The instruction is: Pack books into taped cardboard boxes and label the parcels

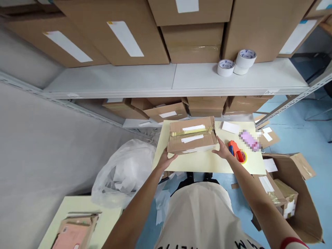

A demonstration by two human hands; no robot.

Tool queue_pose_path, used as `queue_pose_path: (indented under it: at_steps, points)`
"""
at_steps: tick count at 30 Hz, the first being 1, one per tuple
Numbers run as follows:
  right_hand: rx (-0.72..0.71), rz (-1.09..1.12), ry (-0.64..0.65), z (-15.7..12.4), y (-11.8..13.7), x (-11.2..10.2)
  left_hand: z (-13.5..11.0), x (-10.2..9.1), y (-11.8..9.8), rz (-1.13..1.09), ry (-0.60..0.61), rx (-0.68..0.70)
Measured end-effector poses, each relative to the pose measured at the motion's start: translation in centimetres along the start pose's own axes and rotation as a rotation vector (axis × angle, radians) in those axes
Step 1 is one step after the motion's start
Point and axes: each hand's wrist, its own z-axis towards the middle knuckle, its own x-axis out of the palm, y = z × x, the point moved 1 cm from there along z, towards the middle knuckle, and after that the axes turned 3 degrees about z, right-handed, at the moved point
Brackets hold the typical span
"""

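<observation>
A small brown cardboard box (192, 139) with yellowish tape and white labels on top rests on a pale yellow table (207, 162). My left hand (166, 159) grips its near left corner, fingers curled against the side. At the box's near right corner, my right hand (221, 149) presses on the side with fingers closed on the edge. Both hands hold the box between them.
An orange tape dispenser (237, 151) lies just right of my right hand. White tape rolls (237, 63) sit on a grey shelf (171, 81) among large cartons. A clear plastic bag (124, 174) stands at left, an open carton with small boxes (285, 197) at right, another table (77, 224) at lower left.
</observation>
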Motion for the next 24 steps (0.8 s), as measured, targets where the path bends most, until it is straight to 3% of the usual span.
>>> queue_pose_path:
  at_steps: [2,5,10,15,24]
  points:
    - [0.008,0.094,-0.014,0.4,0.6,0.8,0.1,0.6,0.3,-0.124,0.093,-0.031]
    - [0.040,0.190,-0.087,0.2,1.6,1.0,0.2,0.6,0.1,-0.203,0.048,-0.054]
    - [0.041,0.247,-0.178,-1.2,3.5,-0.4,1.5,-2.7,-1.2,-0.319,-0.019,0.104]
    - [0.087,0.297,-0.296,-2.3,4.4,-0.1,3.4,-4.6,-1.9,-0.302,-0.055,0.074]
    - [0.156,0.362,-0.355,-2.1,3.7,3.2,4.6,-3.9,-0.4,-0.268,0.198,0.008]
